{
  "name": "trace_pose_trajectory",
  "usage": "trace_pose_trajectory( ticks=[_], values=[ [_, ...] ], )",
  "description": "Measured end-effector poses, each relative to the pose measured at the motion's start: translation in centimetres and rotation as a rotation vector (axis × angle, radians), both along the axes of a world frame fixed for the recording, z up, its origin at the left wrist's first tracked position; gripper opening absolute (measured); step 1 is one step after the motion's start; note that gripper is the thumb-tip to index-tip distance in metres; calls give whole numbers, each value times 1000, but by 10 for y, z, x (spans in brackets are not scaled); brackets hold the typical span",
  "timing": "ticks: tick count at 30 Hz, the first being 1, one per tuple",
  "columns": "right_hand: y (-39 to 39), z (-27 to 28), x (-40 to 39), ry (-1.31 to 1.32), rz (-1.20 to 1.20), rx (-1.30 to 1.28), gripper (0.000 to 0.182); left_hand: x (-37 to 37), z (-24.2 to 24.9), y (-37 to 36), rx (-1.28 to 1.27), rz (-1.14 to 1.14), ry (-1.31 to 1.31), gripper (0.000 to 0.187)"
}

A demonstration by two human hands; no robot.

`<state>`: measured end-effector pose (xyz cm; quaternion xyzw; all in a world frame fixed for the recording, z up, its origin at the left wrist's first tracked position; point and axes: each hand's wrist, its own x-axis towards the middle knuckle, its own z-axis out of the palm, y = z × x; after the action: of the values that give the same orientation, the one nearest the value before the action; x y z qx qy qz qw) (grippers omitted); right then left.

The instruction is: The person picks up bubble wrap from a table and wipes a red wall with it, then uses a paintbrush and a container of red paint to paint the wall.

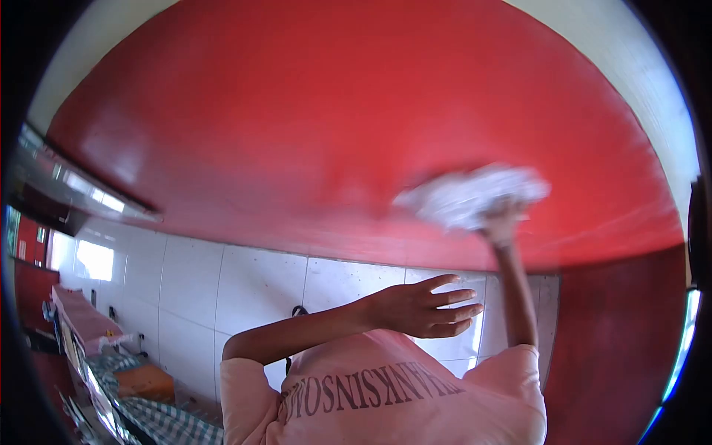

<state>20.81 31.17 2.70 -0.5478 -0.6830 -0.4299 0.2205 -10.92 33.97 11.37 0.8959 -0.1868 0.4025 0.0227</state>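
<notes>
My right hand (508,216) is closed on a crumpled white cloth (467,194), which lies against the glossy red wall (297,111). Both cloth and fingers are smeared by motion. Nearer to me, my left hand (430,308) is held across the front of my body, fingers apart and nothing in them. It hovers over the tiled floor and does not touch the wall. My pink shirt with dark lettering shows below it.
A white tiled floor (259,285) runs along the foot of the wall. To the left stand a dark-edged glossy unit (89,185), a pink-covered surface (85,319) and a green checked cloth (163,419). Another red wall section (623,334) closes the right side.
</notes>
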Motion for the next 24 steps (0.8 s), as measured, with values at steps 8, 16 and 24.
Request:
trace_pose_trajectory(
  ticks=[8,16,24],
  values=[
    [120,223,-189,96,155,342,56,-21,23,8,-99,-97,-312,23],
    [106,33,-180,-227,117,-511,41,-95,26,78,-164,258,-263,25],
    [193,336,-266,-57,242,497,61,-126,52,82,-208,254,-575,26]
  ],
)
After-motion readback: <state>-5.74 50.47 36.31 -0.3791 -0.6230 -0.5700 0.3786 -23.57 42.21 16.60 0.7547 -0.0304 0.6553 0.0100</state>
